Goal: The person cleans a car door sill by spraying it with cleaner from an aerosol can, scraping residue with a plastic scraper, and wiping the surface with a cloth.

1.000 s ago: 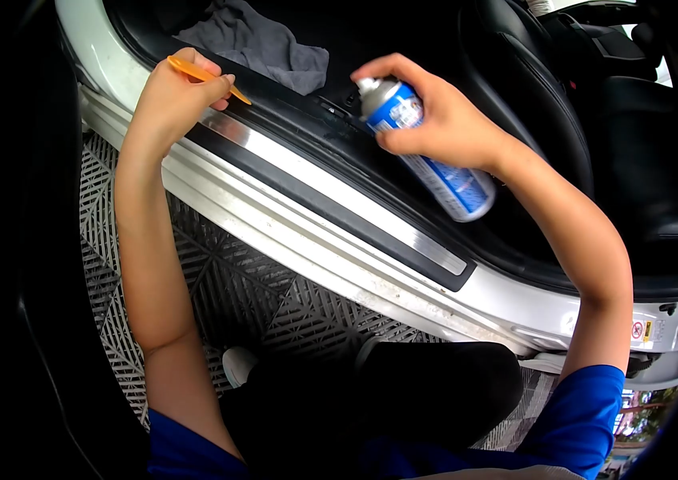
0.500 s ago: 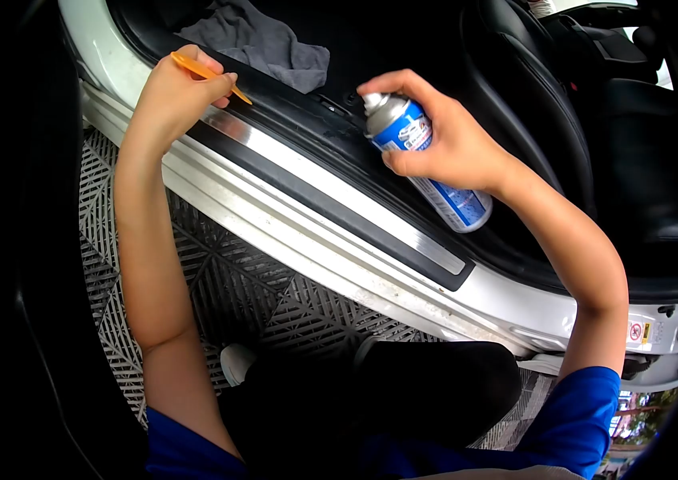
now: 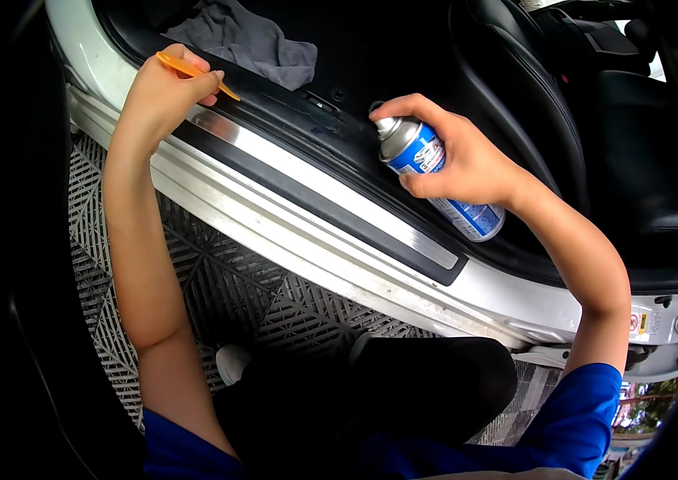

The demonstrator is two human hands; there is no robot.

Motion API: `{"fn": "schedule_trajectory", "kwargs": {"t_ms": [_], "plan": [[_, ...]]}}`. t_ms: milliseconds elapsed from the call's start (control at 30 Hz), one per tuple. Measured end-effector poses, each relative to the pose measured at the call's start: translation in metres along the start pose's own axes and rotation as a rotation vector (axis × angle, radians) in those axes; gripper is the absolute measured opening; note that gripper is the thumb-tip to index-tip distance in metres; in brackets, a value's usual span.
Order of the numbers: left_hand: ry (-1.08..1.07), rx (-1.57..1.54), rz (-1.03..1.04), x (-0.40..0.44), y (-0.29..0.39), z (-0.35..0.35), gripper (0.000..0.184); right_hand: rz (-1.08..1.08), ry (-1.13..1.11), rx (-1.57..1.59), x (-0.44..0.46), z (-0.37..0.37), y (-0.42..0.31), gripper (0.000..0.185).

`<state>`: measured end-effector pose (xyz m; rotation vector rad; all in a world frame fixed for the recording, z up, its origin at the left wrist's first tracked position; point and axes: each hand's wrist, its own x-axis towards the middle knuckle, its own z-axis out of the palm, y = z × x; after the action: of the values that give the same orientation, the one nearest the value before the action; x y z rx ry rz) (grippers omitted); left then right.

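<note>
Orange tool [image 3: 196, 75] over on the left, pinched in the left hand [image 3: 161, 92], and that grip is snug: thumb and fingers closed around the middle of the handle, broad end poking out above the knuckles, thin tip slanting down to the right. It sits right at the black trim [image 3: 271, 120]; whether the tip touches, I cannot tell. Below that hand, the near end of the brushed metal strip [image 3: 315, 172] begins, running down to the right along the white sill [image 3: 323, 252]. Just above and right of the tool, a crumpled grey cloth [image 3: 263, 52] lies inside the car.

Across to the right now, well apart from its partner, the right hand [image 3: 475, 164] wraps a blue-and-white spray can [image 3: 475, 218]. Forefinger curls over to the white nozzle [image 3: 388, 126], thumb presses the near side, the remaining fingers hidden behind. Can tilts, nozzle up and left, base down and right, held above the door opening; whether the nozzle is pressed, I cannot tell. Farther right stands a black seat [image 3: 519, 104], just behind that hand.
</note>
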<state>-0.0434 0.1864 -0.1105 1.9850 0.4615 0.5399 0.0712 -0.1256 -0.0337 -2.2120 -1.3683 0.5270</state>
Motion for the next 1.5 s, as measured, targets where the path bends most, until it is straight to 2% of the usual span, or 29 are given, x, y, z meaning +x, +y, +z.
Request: {"fn": "schedule_trajectory", "kwargs": {"t_ms": [100, 200, 333, 467, 633, 833, 867, 1000, 1033, 1067, 1100, 1133, 1167, 1200, 1267, 1333, 1400, 1467, 1500], "plan": [[-0.011, -0.034, 0.014, -0.004, 0.0, -0.001, 0.019, 0.132, -0.04, 0.013, -0.002, -0.01, -0.007, 0.064], [-0.024, -0.045, 0.032, -0.003, -0.004, -0.003, 0.019, 0.138, -0.128, -0.071, -0.011, -0.007, 0.001, 0.065], [-0.021, -0.008, 0.02, -0.004, 0.0, -0.006, 0.018, 0.22, -0.023, 0.045, -0.018, -0.014, -0.01, 0.066], [-0.003, 0.023, -0.004, -0.003, 0.007, 0.001, 0.02, 0.057, 0.035, 0.023, -0.013, -0.001, -0.001, 0.066], [-0.036, 0.015, 0.032, -0.002, 0.002, -0.001, 0.02, 0.078, 0.031, -0.029, 0.0, 0.005, 0.003, 0.067], [0.028, -0.053, 0.08, -0.005, 0.008, -0.01, 0.017, 0.027, 0.07, 0.031, 0.009, 0.002, 0.007, 0.068], [0.081, -0.109, 0.138, -0.005, 0.008, -0.011, 0.02, -0.052, 0.101, 0.02, 0.017, -0.002, 0.007, 0.069], [0.183, -0.318, 0.303, -0.001, 0.009, -0.009, 0.024, -0.002, 0.383, -0.026, 0.061, -0.044, -0.009, 0.078], [0.175, -0.35, 0.321, -0.001, 0.011, -0.007, 0.024, -0.123, 0.533, 0.174, 0.076, -0.046, -0.018, 0.083], [0.164, -0.335, 0.332, -0.001, 0.015, -0.005, 0.024, -0.218, 0.673, 0.205, 0.091, -0.045, -0.019, 0.087], [0.212, -0.305, 0.33, -0.003, 0.019, -0.001, 0.025, -0.314, 0.812, 0.219, 0.107, -0.044, -0.02, 0.091], [0.261, -0.275, 0.328, -0.004, 0.023, 0.002, 0.025, -0.372, 0.937, 0.062, 0.124, -0.041, -0.009, 0.092], [0.269, -0.252, 0.331, -0.007, 0.025, 0.004, 0.025, -0.442, 0.95, 0.112, 0.141, -0.033, 0.01, 0.091], [0.263, -0.235, 0.343, -0.01, 0.027, 0.005, 0.025, -0.275, 1.058, -0.064, 0.155, -0.024, 0.021, 0.091], [0.261, -0.192, 0.353, -0.015, 0.032, 0.005, 0.024, 0.003, 0.944, -0.031, 0.168, -0.001, 0.058, 0.089], [0.241, -0.213, 0.354, -0.014, 0.031, 0.004, 0.023, -0.025, 1.119, -0.135, 0.204, 0.017, 0.105, 0.086], [0.232, -0.271, 0.323, -0.014, 0.03, 0.004, 0.025, 0.158, 0.95, -0.069, 0.209, 0.025, 0.131, 0.092], [0.245, -0.27, 0.308, -0.01, 0.025, 0.003, 0.026, 0.368, 0.92, 0.17, 0.208, 0.022, 0.132, 0.096], [0.276, -0.274, 0.268, -0.006, 0.02, 0.003, 0.027, 0.404, 0.912, 0.182, 0.206, 0.02, 0.131, 0.098]]}}
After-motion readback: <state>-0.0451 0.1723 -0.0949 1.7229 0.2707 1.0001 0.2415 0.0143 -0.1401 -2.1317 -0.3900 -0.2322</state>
